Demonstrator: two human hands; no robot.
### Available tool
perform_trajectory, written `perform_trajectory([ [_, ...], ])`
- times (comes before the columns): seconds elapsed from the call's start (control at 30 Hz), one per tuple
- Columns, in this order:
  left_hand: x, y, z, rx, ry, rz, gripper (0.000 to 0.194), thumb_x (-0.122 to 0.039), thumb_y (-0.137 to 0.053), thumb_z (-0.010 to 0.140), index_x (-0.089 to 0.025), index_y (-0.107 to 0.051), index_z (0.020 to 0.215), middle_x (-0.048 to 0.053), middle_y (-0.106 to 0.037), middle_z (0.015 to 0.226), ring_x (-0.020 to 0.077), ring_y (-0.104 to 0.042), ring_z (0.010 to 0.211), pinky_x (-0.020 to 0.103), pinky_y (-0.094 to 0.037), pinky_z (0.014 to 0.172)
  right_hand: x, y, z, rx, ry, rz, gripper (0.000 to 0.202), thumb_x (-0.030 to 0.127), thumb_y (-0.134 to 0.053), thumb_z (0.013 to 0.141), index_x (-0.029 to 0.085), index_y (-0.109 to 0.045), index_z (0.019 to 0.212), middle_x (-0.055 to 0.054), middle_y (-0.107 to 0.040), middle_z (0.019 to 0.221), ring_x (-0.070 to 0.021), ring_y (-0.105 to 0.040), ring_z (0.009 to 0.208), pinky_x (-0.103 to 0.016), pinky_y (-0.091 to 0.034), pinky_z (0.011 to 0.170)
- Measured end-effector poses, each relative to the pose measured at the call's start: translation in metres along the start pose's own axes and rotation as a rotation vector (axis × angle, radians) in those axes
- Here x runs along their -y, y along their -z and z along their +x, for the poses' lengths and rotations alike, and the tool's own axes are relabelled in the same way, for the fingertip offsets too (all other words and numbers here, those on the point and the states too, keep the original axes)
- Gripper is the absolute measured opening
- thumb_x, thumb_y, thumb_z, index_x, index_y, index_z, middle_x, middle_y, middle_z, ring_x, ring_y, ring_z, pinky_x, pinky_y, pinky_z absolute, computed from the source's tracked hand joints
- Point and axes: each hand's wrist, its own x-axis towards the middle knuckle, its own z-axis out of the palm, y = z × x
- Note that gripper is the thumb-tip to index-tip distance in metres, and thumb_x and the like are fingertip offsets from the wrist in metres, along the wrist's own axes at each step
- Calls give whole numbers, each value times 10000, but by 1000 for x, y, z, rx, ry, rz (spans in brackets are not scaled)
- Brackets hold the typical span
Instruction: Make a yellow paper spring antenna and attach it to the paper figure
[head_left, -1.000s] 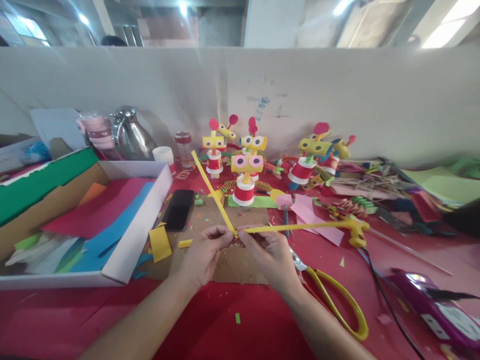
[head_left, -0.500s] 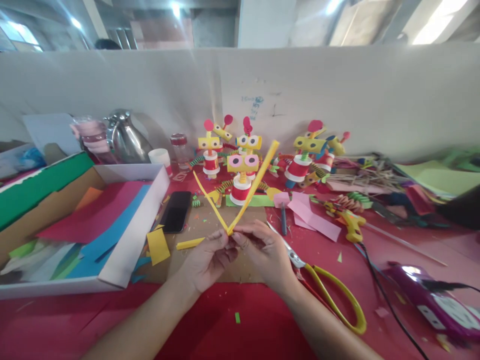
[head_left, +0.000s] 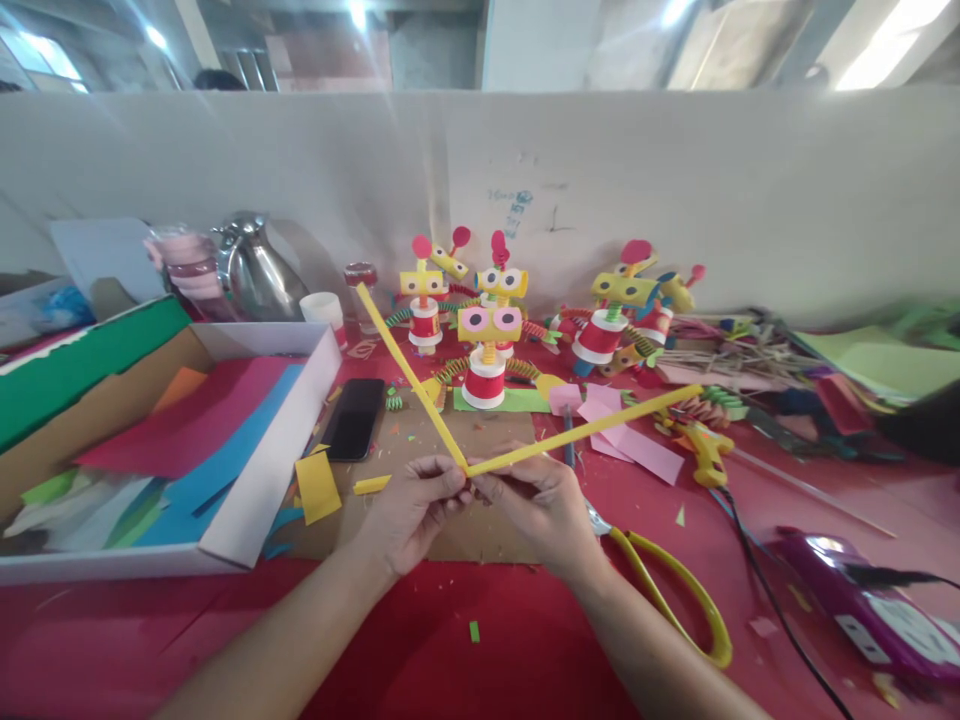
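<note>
Two long yellow paper strips point(head_left: 585, 432) meet in a wide V, joined at a small folded corner. My left hand point(head_left: 424, 505) pinches that corner from the left, while my right hand point(head_left: 536, 508) pinches it from the right, the fingertips almost touching. One strip slants up to the left, the other reaches far right. Beyond the hands stands a paper-cup figure point(head_left: 485, 378) with a pink eye piece and coiled arms. Beneath the hands lies a brown cardboard sheet point(head_left: 480, 540). Scissors with yellow handles point(head_left: 675, 590) rest beside my right forearm.
An open box of coloured paper point(head_left: 259, 480) stands left, near a black phone point(head_left: 356, 420). More cup figures point(head_left: 600, 335) line the back. A yellow glue gun point(head_left: 709, 455), pink paper pieces point(head_left: 645, 450) and a purple device point(head_left: 874, 600) lie right. A steel jug point(head_left: 262, 270) stands back left.
The V has opened wider: the right strip has swung down to the right, and the left one now shows its broad side. Both hands still pinch the corner.
</note>
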Motion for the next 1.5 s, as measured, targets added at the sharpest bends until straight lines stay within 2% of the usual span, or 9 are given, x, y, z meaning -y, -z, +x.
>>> perform_trajectory([
  [0.23, 2, -5, -2, -16, -87, 81, 204, -214, -820, 570, -115, -648, 618, -7, -605, 553, 49, -540, 518, 141, -425, 522, -3, -4, 0, -56, -55, -27, 151, 157, -645, 773, 244, -764, 740, -25, -711, 712, -183, -654, 692, -297, -533, 645],
  [0.37, 3, -6, -2, -52, -139, 41, 184, -202, -819, 568, -123, -665, 630, -15, -606, 572, 49, -537, 534, 154, -427, 550, -8, -7, -2, -73, -123, 45, 130, 193, -667, 760, 236, -764, 835, -42, -719, 801, -187, -660, 742, -297, -537, 677],
  [0.47, 5, -5, -1, -60, -163, 20, 159, -190, -812, 578, -128, -693, 664, -7, -629, 602, 59, -553, 560, 169, -440, 579, -11, -9, -3, -89, -172, 89, 119, 256, -670, 775, 229, -761, 847, -42, -707, 780, -180, -653, 737, -289, -535, 674],
  [0.67, 4, -4, 1, -17, -95, -24, 88, -148, -771, 635, -121, -704, 683, 10, -669, 640, 67, -603, 603, 150, -464, 602, -14, -7, 1, -145, -170, 16, 123, 280, -647, 801, 225, -757, 803, -32, -668, 764, -153, -622, 701, -265, -525, 648],
  [0.87, -4, -9, -5, -20, -16, -18, 109, -148, -706, 709, -101, -709, 808, 68, -718, 764, 134, -665, 728, 217, -510, 698, -12, -4, 5, -138, -168, 53, 114, 259, -631, 798, 228, -740, 816, -31, -644, 814, -159, -628, 713, -279, -550, 644],
  [1.0, -5, -9, -6, 23, -36, 37, 117, -148, -720, 701, -122, -704, 815, 40, -710, 797, 105, -643, 721, 217, -492, 705, -11, -2, 5, -125, -108, -71, 136, 209, -613, 797, 243, -740, 831, -37, -658, 849, -179, -630, 790, -283, -541, 668],
  [1.27, -2, -5, 0, -67, -101, 142, 89, -165, -765, 648, -131, -698, 695, 10, -687, 719, 89, -617, 707, 221, -462, 748, -14, 0, 4, -146, -59, -271, 143, 176, -622, 770, 240, -750, 772, -34, -699, 779, -182, -626, 746, -282, -495, 657],
  [1.37, -2, -6, 0, -57, -120, 132, 135, -145, -761, 647, -144, -709, 771, 13, -697, 760, 93, -625, 718, 223, -474, 741, -15, -1, 4, -140, -88, -265, 132, 177, -621, 761, 226, -743, 771, -37, -704, 787, -183, -631, 742, -286, -497, 662],
  [1.5, -5, -7, 0, -49, -90, 146, 219, -138, -767, 635, -140, -724, 849, 41, -719, 797, 111, -642, 726, 230, -486, 723, -14, -1, 4, -148, -180, -205, 83, 211, -627, 750, 197, -709, 755, -14, -684, 698, -155, -615, 628, -266, -488, 594],
])
